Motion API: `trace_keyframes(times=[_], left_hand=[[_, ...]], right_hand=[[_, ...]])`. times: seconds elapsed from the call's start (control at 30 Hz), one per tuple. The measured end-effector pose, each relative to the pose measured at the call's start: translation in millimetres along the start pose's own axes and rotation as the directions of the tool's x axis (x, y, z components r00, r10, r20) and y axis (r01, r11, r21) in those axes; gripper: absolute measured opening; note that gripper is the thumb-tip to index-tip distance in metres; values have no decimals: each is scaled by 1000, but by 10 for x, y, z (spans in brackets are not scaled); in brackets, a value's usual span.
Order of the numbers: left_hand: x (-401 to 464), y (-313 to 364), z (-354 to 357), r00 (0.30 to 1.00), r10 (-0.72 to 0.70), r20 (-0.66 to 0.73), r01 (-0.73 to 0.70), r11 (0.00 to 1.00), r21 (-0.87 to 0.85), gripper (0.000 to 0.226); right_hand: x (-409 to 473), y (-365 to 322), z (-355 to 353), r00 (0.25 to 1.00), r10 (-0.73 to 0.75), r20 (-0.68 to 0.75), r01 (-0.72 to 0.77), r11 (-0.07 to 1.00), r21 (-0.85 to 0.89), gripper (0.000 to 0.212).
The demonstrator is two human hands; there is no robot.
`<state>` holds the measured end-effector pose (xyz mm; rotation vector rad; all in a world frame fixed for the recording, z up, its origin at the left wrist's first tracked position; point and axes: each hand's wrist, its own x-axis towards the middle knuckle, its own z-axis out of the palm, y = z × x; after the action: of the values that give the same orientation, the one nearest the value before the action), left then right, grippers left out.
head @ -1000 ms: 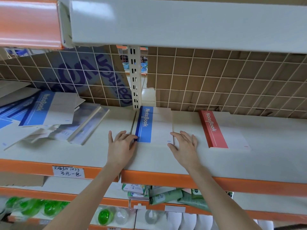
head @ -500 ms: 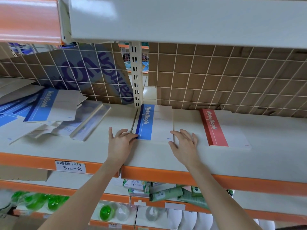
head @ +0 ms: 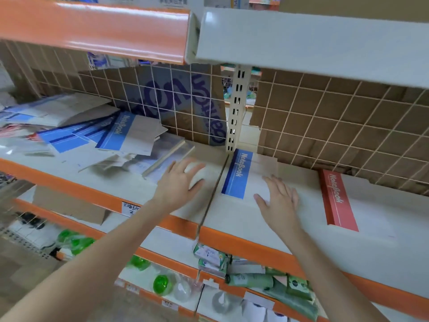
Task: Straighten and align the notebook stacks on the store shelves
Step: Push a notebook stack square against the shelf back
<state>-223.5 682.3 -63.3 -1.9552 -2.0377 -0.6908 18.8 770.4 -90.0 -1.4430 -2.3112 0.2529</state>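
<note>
A blue-spined notebook stack (head: 246, 175) lies squared at the middle of the white shelf (head: 267, 224), beside the upright post. My right hand (head: 277, 201) rests flat on its near right corner, fingers spread. My left hand (head: 180, 182) hovers open over the bare shelf to the left of that stack, apart from it. A red-spined notebook stack (head: 341, 201) lies to the right. At the left a messy heap of blue notebooks (head: 111, 138) lies fanned and tilted, several sliding over each other.
A wire grid backed with cardboard (head: 325, 117) closes the rear. The upper shelf (head: 301, 43) overhangs close above. An orange front lip (head: 255, 249) carries a price tag (head: 131, 209). Green bottles (head: 160, 284) and packets (head: 255, 277) fill the lower shelf.
My left hand has come off the blue stack's left edge and moved left toward the messy heap. The camera has turned left, showing more of that heap. My right hand stays on the blue stack.
</note>
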Motion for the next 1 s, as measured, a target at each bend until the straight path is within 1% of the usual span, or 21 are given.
trace_keyframes(times=[0.03, 0.07, 0.17, 0.27, 0.37, 0.4, 0.5, 0.6, 0.73, 0.8, 0.87, 0.93, 1.0], left_hand=[[8, -178, -122, 1000, -14, -16, 15, 999, 32, 40], [19, -374, -241, 999, -44, 1, 44, 996, 77, 44], [32, -1005, -518, 973, -184, 142, 149, 962, 228, 65], [32, -1571, -691, 924, -278, 264, 201, 937, 285, 82], [84, -1986, -779, 894, -292, 339, 198, 937, 287, 91], [110, -2096, -793, 887, -287, 361, 184, 938, 293, 93], [182, -2323, -787, 858, -266, 439, 142, 945, 295, 97], [193, -2453, -762, 831, -239, 502, 106, 954, 279, 91], [115, -2455, -714, 839, -197, 507, 75, 965, 251, 77], [76, -2421, -711, 844, -160, 512, 25, 965, 261, 71], [44, -2397, -722, 856, -126, 502, -15, 964, 267, 66], [-1, -2374, -725, 875, -104, 472, -45, 955, 294, 59], [-61, -2305, -714, 891, -69, 448, -105, 930, 351, 54]], right_hand=[[37, -150, 8, 1000, -29, 11, 29, 1000, 8, 53], [75, -314, 31, 997, -64, 32, 63, 998, 14, 54], [213, -852, 171, 980, -174, 96, 172, 985, 30, 58], [365, -1422, 379, 961, -239, 140, 231, 970, 69, 63], [535, -2011, 598, 943, -289, 165, 264, 951, 157, 72], [604, -2205, 680, 936, -306, 175, 281, 947, 154, 74], [812, -2658, 893, 925, -324, 197, 324, 945, 34, 77], [947, -2905, 1057, 953, -257, 161, 278, 953, -123, 75], [1018, -3004, 1193, 969, -173, 175, 211, 950, -231, 74], [1019, -3002, 1237, 963, -172, 208, 213, 959, -189, 74], [979, -2978, 1270, 956, -190, 225, 216, 972, -96, 74], [906, -2937, 1299, 959, -194, 206, 208, 977, -49, 75], [827, -2877, 1307, 967, -194, 168, 203, 978, -41, 74]])
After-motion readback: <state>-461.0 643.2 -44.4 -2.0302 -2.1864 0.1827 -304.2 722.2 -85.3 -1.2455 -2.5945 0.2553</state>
